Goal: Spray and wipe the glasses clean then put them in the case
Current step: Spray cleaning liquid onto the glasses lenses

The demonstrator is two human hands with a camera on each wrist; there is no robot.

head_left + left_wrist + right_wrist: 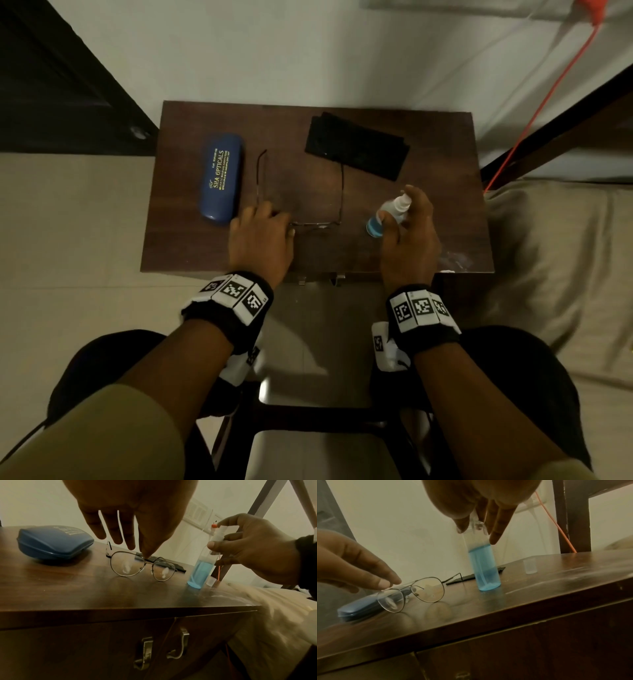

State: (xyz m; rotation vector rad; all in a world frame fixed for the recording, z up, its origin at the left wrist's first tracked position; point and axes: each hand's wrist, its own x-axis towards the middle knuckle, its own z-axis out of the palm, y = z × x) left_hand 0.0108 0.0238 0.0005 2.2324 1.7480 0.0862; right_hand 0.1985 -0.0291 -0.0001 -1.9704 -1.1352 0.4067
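Observation:
Thin metal-framed glasses [317,224] stand on the dark wooden table [308,253] with their temples unfolded and pointing away from me. My left hand [274,222] is over their left lens, and thumb and forefinger meet on the top rim [145,555]; the other fingers hang straight. White smears show on both lenses [126,568]. My right hand [400,212] grips the neck of a clear spray bottle [383,219] of blue liquid, whose base is at the table top right of the glasses [488,574]. The shut blue case [221,178] lies left of the glasses. A folded black cloth [356,149] lies behind them.
A small clear cap [529,566] stands on the table right of the bottle. Two metal handles [145,653] hang on the drawer fronts below the table's front edge. A bed [548,257] adjoins the table's right side, and an orange cord [534,116] runs down behind it.

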